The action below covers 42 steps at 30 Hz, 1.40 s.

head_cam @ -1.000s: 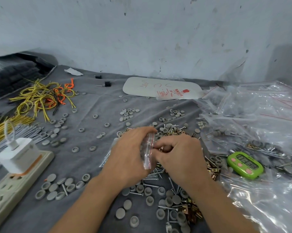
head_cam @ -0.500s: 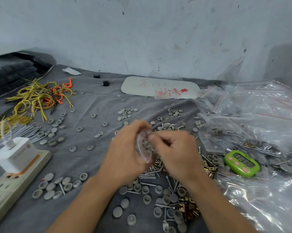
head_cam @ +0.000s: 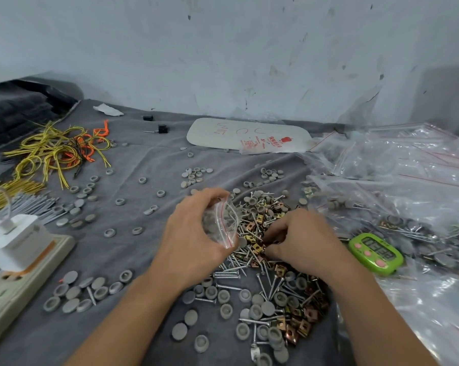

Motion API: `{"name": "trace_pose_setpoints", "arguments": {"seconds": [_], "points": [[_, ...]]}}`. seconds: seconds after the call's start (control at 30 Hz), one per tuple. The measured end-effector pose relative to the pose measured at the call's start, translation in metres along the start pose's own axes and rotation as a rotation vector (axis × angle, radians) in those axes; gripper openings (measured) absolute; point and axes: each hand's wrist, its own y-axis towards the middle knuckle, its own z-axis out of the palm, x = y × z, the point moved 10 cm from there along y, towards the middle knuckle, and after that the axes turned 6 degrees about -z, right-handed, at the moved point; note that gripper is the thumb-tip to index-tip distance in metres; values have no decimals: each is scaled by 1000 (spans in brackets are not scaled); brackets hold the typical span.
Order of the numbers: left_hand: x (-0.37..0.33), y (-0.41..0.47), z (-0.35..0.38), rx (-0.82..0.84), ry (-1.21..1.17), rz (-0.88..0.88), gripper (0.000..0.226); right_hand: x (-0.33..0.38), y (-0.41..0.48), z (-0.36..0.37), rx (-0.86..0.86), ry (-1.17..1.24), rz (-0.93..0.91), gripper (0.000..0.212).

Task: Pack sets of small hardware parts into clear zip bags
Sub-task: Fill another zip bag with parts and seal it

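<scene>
Head cam: left hand has its grip closed round a clear zip bag, gray caps inside, just above the table. Right hand has fingers curled into the screw/clip pile — can't tell if the grip holds anything.

We see the left hand gripping a small clear zip bag with a red seal strip just above the grey cloth. The right hand curls its fingers into the heap of silver screws, brass clips and grey plastic caps; whether it pinches one we cannot tell.
</scene>
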Motion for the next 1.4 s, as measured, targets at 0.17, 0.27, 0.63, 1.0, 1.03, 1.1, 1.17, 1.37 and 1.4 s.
{"name": "trace_pose_setpoints", "arguments": {"seconds": [0.17, 0.27, 0.63, 1.0, 1.03, 1.1, 1.17, 1.37, 1.4], "points": [[2, 0, 1, 10, 27, 6, 63, 7, -1, 3, 8, 0, -14, 20], [1, -1, 2, 16, 44, 9, 63, 9, -3, 4, 21, 26, 18, 13], [-2, -2, 6, 47, 68, 3, 67, 26, -15, -28, -357, 458, -70, 23], [-8, -4, 14, 68, 111, 71, 59, 68, -20, -15, -325, 577, -274, 22], [-9, -4, 14, 70, 104, 71, 56, 74, -20, -11, -307, 573, -302, 24], [-10, -5, 13, 69, 89, 67, 49, 79, -19, -10, -295, 597, -330, 27], [-9, -5, 9, 55, 67, 54, 48, 66, -18, -21, -365, 654, -281, 28], [-4, -4, 5, 39, 52, -5, 51, 27, -17, -45, -394, 408, -156, 34], [-4, -5, 5, 38, 55, -6, 51, 26, -14, -40, -316, 334, -143, 36]]}}
